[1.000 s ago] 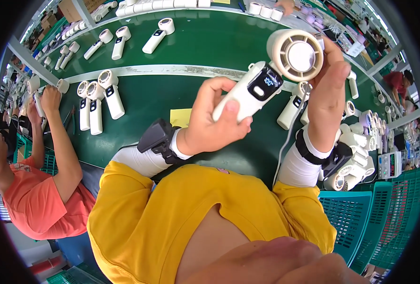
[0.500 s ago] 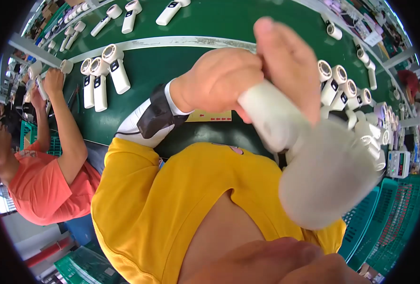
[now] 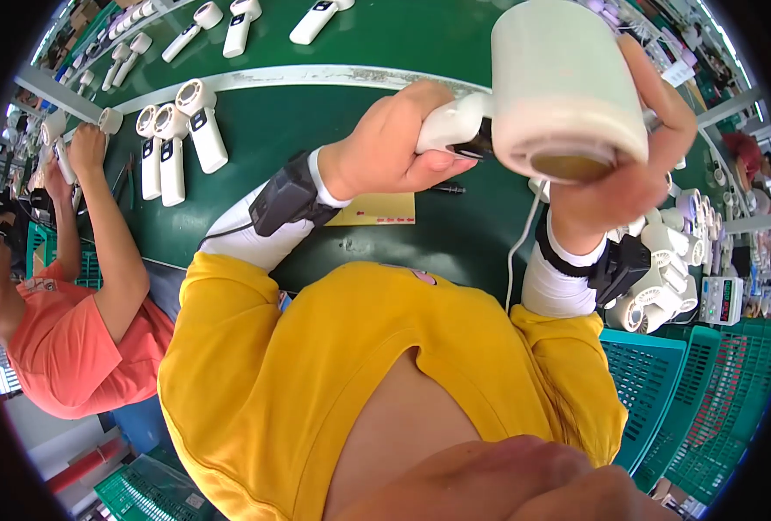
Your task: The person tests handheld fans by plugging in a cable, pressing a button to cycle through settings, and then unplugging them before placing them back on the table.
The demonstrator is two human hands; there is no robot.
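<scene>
A white handheld fan (image 3: 568, 78) is held up close to the camera above the bench, its wide round head large at the upper right. My left hand (image 3: 398, 143) is wrapped round its handle, where a dark panel shows near the thumb. My right hand (image 3: 616, 195) grips the fan head from the right and below, with fingers curled up its side. A dark opening shows in the head's lower face. Beneath my left hand, a yellow sheet (image 3: 373, 211) with small red marks lies on the green bench (image 3: 290, 117), beside a black pen (image 3: 449, 187).
Several white fans (image 3: 173, 148) lie on the bench's left. More are heaped in a pile (image 3: 663, 269) at right, by a small meter box (image 3: 721, 300). A white cord (image 3: 523, 243) hangs near my right forearm. Teal crates (image 3: 642, 391) stand lower right. A co-worker (image 3: 82, 321) sits left.
The fan has swung upward and away from my chest, its head now above my right wrist. My right hand has moved from beside my left hand to the fan head.
</scene>
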